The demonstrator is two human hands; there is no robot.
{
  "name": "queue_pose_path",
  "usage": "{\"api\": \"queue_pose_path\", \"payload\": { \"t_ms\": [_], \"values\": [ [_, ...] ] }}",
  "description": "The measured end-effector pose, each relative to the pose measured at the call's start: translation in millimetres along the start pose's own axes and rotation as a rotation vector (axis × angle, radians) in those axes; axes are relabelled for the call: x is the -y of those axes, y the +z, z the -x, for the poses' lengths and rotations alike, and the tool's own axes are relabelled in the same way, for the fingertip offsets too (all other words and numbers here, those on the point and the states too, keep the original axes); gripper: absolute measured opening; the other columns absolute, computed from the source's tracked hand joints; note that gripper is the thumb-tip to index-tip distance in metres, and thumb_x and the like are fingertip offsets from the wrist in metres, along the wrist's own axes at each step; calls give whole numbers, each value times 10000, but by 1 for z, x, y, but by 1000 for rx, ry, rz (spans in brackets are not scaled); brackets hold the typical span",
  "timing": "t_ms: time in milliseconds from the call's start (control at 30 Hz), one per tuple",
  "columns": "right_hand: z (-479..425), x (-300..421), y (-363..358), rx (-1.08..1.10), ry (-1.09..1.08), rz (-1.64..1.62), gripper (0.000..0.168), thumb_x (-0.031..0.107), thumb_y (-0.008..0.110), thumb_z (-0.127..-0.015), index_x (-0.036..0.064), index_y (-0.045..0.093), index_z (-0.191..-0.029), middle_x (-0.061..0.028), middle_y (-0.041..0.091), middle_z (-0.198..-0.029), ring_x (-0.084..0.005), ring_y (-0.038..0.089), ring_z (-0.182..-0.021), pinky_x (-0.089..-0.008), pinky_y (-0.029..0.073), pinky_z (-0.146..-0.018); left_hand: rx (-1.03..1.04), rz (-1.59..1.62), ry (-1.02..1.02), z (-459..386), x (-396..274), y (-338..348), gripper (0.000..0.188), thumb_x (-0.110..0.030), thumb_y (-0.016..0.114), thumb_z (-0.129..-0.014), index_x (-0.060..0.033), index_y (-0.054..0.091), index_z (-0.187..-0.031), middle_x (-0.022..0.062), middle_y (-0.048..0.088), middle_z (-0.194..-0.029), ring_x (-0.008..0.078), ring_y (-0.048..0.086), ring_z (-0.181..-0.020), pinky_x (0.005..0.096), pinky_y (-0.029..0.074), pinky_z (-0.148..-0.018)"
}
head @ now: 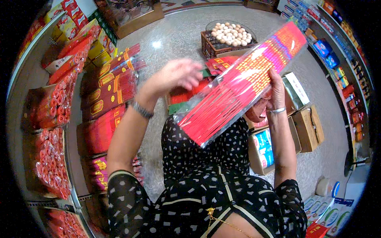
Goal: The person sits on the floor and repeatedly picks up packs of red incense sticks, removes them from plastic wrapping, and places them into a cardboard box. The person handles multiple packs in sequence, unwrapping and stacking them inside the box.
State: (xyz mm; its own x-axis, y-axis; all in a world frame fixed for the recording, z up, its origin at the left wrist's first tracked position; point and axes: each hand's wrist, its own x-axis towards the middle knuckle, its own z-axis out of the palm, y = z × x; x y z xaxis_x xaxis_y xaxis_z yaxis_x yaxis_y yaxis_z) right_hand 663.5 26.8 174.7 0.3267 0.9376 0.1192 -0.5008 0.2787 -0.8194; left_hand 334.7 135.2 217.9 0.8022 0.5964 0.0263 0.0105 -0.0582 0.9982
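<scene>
My right hand (pixel 275 89) grips a long, clear plastic pack of red incense-like sticks (pixel 220 107), its upper end patterned in yellow and purple. The pack slants from lower left to upper right in front of my chest. A crumpled reddish thing (pixel 257 111) shows under the same hand. Left of the pack my left hand (pixel 181 74) is raised and blurred, with its fingers spread and nothing seen in it. Behind the pack, partly hidden, lie red packets (pixel 221 62) and other red goods (pixel 181 95) with green edges.
Shelves at left hold stacked red and maroon packs (pixel 113 92) and bagged red rolls (pixel 53 166). Eggs (pixel 230 34) lie in a wire basket over a brown plastic crate (pixel 208 49). Cardboard boxes (pixel 308 131) stand on the floor at right, before a stocked shelf (pixel 345 68).
</scene>
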Motion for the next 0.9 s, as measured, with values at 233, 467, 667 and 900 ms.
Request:
{"api": "queue_pose_path", "payload": {
  "t_ms": [233,467,667,900],
  "values": [
    [11,18,-26,-131,-108,-140,454,331,650,-908,-20,584,-1188,-125,674,-1106,-216,685,-948,-346,576,-850,-16,530,40,72,39,42,631,-526,520,-955,26,536,-1260,179,641,-1164,253,656,-984,385,536,-851],
    [25,16,-30,-153,-248,104,431,337,656,-902,14,592,-1179,-70,667,-1077,-155,642,-977,-306,514,-865,-237,379,64,93,44,71,539,-387,687,-896,40,578,-1205,122,662,-1113,189,636,-1007,337,513,-867],
    [52,35,-35,-168,-342,148,648,405,681,-857,-20,495,-1310,-122,605,-1259,-254,625,-1109,-389,505,-970,-342,307,171,96,29,93,329,-190,665,-915,48,636,-1141,63,679,-1055,119,605,-971,260,464,-884],
    [71,27,-54,-212,-374,202,642,435,673,-862,-27,517,-1280,-114,614,-1233,-237,618,-1096,-377,497,-958,-495,258,256,102,18,107,221,-95,620,-886,46,649,-1054,116,701,-1004,171,663,-902,294,508,-849]
  ]
}}
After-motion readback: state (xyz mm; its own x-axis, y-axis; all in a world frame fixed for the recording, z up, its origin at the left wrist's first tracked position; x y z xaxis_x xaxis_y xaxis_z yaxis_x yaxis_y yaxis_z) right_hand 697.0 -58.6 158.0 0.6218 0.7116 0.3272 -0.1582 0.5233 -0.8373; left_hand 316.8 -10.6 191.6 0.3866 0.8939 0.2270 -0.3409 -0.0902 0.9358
